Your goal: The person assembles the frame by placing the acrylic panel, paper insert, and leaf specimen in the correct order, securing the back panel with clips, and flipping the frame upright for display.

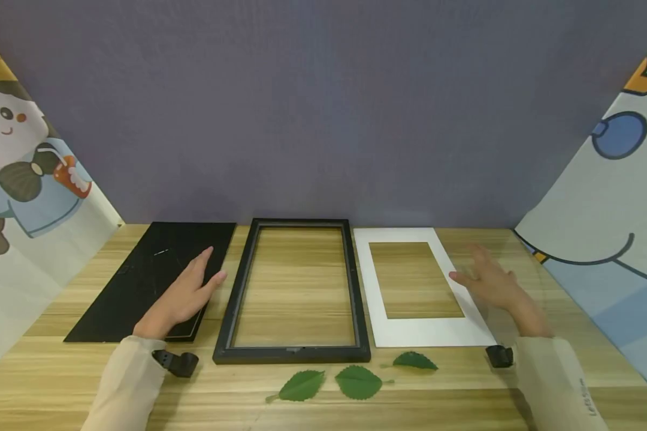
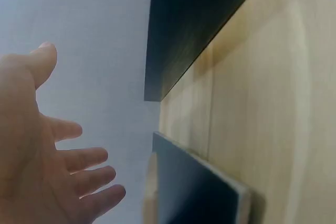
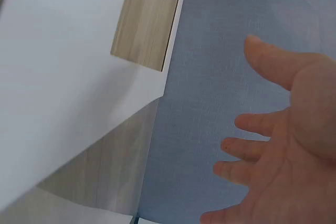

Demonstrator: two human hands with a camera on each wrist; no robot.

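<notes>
A black picture frame (image 1: pixel 292 355) lies in the middle of the wooden table, with table grain visible through its opening. To its left is a flat black backing board (image 1: pixel 140 281), partly covered by my left hand (image 1: pixel 186 293), which hovers over its right side with fingers extended and holds nothing. On the other side lies a white mat board (image 1: pixel 431 333) with a rectangular cutout. My right hand (image 1: pixel 496 284) is held above the table near the mat's right edge, fingers spread and holding nothing. Both palms appear bare in the wrist views.
Three green leaves lie in front of the frame: a left leaf (image 1: pixel 302 386), a middle leaf (image 1: pixel 358 383) and a right leaf (image 1: pixel 415 360). A grey-purple wall (image 1: pixel 323 120) stands at the back. Printed cartoon panels flank the table on both sides.
</notes>
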